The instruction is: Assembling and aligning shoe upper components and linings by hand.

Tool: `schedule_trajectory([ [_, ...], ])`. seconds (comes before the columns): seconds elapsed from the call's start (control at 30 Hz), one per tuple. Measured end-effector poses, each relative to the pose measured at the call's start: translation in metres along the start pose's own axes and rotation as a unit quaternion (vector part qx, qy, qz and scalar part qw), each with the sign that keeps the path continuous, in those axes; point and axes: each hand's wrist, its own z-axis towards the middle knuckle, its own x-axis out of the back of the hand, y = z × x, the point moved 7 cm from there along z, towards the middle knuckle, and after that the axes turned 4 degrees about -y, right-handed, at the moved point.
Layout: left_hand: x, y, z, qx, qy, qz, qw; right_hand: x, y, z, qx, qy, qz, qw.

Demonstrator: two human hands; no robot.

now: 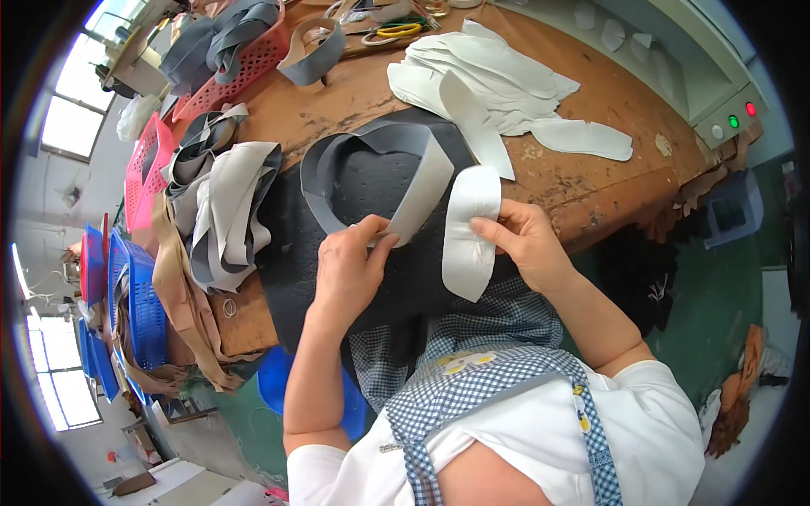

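My left hand pinches the near end of a grey strip, pale on one face, between thumb and fingers. The strip curves round into a loose loop standing on the black mat. In my right hand is a white, elongated padded piece with rounded ends and a creased middle, the thumb on its face and the fingers behind it. The two held pieces are apart, side by side over the mat. Beyond them lies a heap of similar white pieces, one long piece reaching down towards my right hand.
Grey and pale strips are bunched left of the mat, with tan strips hanging over the edge. Pink baskets and blue baskets stand at left. Yellow-handled scissors lie at the back. A button panel is at far right.
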Motion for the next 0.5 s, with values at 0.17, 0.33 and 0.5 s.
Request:
schedule_trajectory([
  [0.17, -0.019, -0.005, 0.001, 0.093, 0.038, -0.362, 0.927, -0.018, -0.014, 0.01, 0.058, -0.015, -0.004, 0.998],
  [0.33, -0.026, 0.004, 0.001, 0.104, 0.037, -0.515, 0.85, -0.029, -0.032, 0.012, 0.081, 0.01, -0.102, 0.991],
  [0.5, -0.031, 0.005, 0.0, 0.113, 0.002, -0.582, 0.805, -0.034, -0.028, 0.019, 0.088, 0.006, -0.114, 0.99],
])
